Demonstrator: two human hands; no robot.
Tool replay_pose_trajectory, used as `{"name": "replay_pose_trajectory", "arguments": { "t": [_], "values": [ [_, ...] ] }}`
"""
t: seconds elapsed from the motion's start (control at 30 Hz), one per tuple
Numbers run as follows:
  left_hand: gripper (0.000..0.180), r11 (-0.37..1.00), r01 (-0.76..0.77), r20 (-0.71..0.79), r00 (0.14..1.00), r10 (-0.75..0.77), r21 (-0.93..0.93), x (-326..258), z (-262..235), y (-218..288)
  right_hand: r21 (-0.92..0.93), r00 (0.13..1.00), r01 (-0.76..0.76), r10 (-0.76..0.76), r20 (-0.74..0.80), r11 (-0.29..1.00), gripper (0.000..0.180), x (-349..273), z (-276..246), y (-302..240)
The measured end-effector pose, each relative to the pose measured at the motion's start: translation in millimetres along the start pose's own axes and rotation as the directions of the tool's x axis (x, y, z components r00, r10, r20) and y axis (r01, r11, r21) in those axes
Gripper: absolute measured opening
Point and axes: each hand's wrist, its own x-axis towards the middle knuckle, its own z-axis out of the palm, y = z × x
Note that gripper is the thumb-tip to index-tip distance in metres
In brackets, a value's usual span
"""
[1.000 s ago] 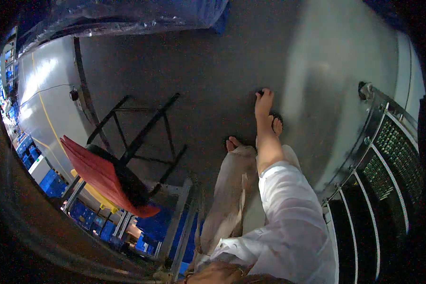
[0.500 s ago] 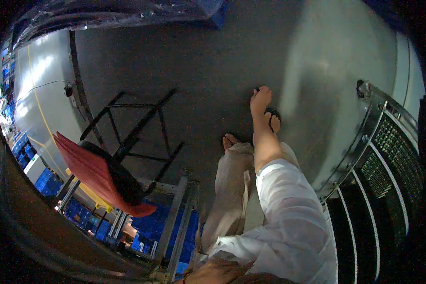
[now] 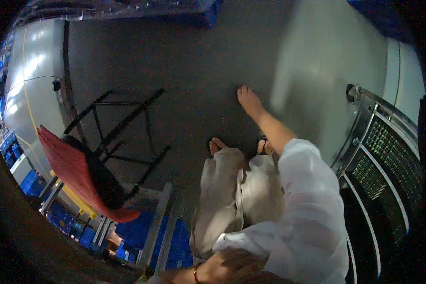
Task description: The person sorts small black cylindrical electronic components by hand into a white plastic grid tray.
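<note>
My right arm, in a white sleeve, reaches forward over the dark floor. At its end my right hand [image 3: 249,100] hangs in the air, open, its fingers foreshortened and close together; I see nothing held, though the palm side is hidden. My left hand [image 3: 229,266], with a red band at the wrist, lies open against the front of my white shirt [image 3: 310,203], fingers pointing right. Shadow blurs its fingertips. Below are my light trousers [image 3: 217,189] and feet.
A red-seated chair [image 3: 75,170] with a black frame [image 3: 123,128] stands at the left. Metal rails [image 3: 156,232] and blue bins [image 3: 135,225] lie at lower left. On the right is a wire rack [image 3: 388,146]. Plastic-covered material [image 3: 128,10] spans the far edge.
My right hand has swung slightly left, its forearm now slanting more. My left hand has come further into view against the shirt. The surroundings have shifted slightly left in the picture.
</note>
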Motion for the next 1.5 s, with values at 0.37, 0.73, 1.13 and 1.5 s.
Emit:
{"name": "replay_pose_trajectory", "arguments": {
  "t": [0.37, 0.73, 1.13, 1.5],
  "values": [
    [0.056, 0.911, -0.269, 0.103, 0.963, 0.249, 0.314, 83.8, -60.0, -25.5, -0.424, 0.933, 0.333, -0.358, 0.020, 0.842, 0.021, -8.0, 23.2, 13.0],
    [0.054, 0.940, -0.266, 0.059, 0.964, 0.259, 0.212, -22.8, -89.8, -64.5, -0.090, 0.961, 0.268, -0.273, -0.051, 0.959, 0.029, 3.3, 19.9, 20.3],
    [0.051, 0.879, -0.342, 0.080, 0.939, 0.335, 0.333, 92.7, -38.3, 5.6, 0.277, 0.979, 0.133, -0.083, -0.184, 0.952, 0.030, -20.6, 2.0, 22.7],
    [0.048, 0.885, -0.367, -0.097, 0.908, 0.408, 0.286, -13.9, 13.8, 198.7, 0.684, 0.988, 0.154, -0.093, -0.126, 0.713, 0.024, -126.2, -245.5, -56.3]
  ]
}}
